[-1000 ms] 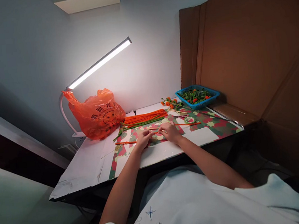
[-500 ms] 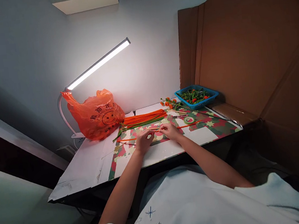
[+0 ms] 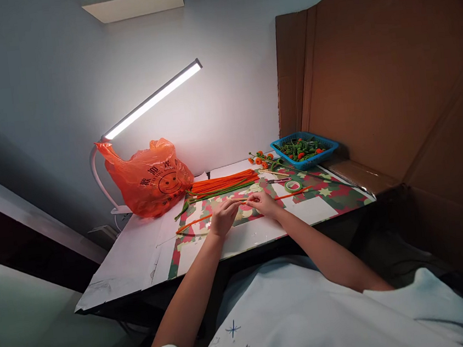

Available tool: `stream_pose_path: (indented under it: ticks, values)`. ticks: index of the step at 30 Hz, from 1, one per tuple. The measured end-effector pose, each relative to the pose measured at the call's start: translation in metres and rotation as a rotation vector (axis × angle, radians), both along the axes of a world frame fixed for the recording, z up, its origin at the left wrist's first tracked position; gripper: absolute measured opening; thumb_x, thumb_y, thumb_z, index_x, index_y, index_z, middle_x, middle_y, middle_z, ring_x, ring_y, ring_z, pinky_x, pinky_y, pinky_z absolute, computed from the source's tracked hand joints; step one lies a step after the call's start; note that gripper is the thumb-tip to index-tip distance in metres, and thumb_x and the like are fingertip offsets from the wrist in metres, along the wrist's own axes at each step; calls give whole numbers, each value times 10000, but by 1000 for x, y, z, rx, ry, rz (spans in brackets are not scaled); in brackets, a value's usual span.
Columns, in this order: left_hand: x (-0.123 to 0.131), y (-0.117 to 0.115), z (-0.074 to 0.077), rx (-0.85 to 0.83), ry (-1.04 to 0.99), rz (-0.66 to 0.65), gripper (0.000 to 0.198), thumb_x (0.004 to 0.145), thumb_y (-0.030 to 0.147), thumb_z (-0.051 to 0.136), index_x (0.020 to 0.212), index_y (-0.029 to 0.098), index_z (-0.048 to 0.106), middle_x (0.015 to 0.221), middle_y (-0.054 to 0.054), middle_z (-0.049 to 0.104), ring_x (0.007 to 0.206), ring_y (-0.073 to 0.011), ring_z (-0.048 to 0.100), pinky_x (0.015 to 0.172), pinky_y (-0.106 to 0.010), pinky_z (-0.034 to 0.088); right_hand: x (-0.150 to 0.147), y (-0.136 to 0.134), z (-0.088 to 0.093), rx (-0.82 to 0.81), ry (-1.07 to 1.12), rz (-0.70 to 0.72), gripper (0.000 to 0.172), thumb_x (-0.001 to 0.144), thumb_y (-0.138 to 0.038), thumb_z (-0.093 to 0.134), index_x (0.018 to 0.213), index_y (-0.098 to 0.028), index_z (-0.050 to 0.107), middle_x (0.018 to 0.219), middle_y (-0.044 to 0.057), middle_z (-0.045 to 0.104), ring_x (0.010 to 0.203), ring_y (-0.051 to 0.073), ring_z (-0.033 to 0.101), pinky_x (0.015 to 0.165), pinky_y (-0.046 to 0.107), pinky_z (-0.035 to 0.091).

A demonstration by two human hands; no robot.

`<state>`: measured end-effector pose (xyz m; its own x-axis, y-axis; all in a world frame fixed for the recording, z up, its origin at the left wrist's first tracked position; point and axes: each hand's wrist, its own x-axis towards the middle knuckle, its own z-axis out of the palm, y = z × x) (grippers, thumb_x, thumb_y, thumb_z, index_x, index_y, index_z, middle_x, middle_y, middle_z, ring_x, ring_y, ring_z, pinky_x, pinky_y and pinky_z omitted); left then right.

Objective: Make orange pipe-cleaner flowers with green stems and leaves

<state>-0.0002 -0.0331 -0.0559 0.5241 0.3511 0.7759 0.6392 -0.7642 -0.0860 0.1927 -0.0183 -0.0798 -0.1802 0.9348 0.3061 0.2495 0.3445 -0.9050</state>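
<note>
My left hand [image 3: 224, 216] and my right hand [image 3: 261, 202] meet just above the patterned mat, fingers pinched together. Both are closed on an orange pipe cleaner [image 3: 195, 221]. One length of it sticks out past my left hand, its tip low over the mat's left side. Another orange length reaches right from my right hand, below the roll of green tape [image 3: 293, 186]. My fingertips cover the middle of the stem. Behind my hands lie a bundle of orange pipe cleaners [image 3: 222, 183] and some green pipe cleaners [image 3: 233, 189].
An orange plastic bag [image 3: 149, 179] stands at the back left under a lit lamp [image 3: 153, 100]. At the back right are orange flowers [image 3: 260, 160] and a blue basket [image 3: 321, 158] of green and orange pieces. A cardboard panel [image 3: 371, 81] walls the right side.
The orange length left of my left hand has swung down toward me, its tip now lower and a little further left. My hands have barely shifted.
</note>
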Motion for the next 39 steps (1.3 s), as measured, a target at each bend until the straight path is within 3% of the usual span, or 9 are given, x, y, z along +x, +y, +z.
stream_pose_path:
  ticks: [8, 16, 23, 32, 35, 39]
  values:
    - [1, 1, -2, -75, -20, 0, 238, 950, 208, 453, 1005, 233, 683, 943, -54, 707, 850, -165, 663, 763, -305, 540, -2, -3, 3, -17, 16, 10, 230, 757, -403, 643, 767, -176, 677, 767, 38, 683, 722, 169, 603, 624, 261, 431]
    - [7, -2, 3, -149, -47, 24, 252, 968, 247, 412, 951, 205, 660, 886, -62, 643, 816, -165, 610, 745, -301, 500, -3, -11, 11, 56, -66, -39, 147, 779, -324, 642, 755, -183, 672, 767, 22, 683, 770, 172, 604, 674, 272, 420]
    - [6, 0, 1, -288, -50, 31, 225, 947, 244, 452, 856, 185, 649, 859, -57, 655, 795, -172, 607, 716, -287, 482, -1, -15, 16, 219, -355, -116, 86, 822, -218, 636, 747, -189, 665, 849, 32, 696, 836, 188, 591, 853, 355, 325]
    - [1, 5, -6, -616, -133, 99, 99, 837, 204, 589, 802, 196, 680, 801, -22, 700, 699, -157, 617, 609, -251, 452, -4, -23, 27, 413, -607, -152, 107, 868, -153, 570, 791, -184, 638, 889, 70, 692, 924, 236, 558, 843, 378, 255]
    - [1, 4, -6, -633, -190, 100, 90, 831, 202, 589, 805, 194, 674, 771, -17, 694, 654, -147, 600, 576, -244, 442, -5, -22, 25, 376, -575, -164, 96, 867, -172, 581, 794, -189, 642, 902, 60, 700, 930, 232, 574, 857, 381, 261]
    - [0, 3, -6, -487, -168, 70, 105, 860, 204, 561, 839, 215, 663, 860, -22, 704, 770, -164, 638, 645, -256, 465, -3, -16, 17, 181, -461, -164, 75, 852, -234, 609, 817, -204, 668, 789, 32, 702, 761, 182, 593, 886, 382, 289]
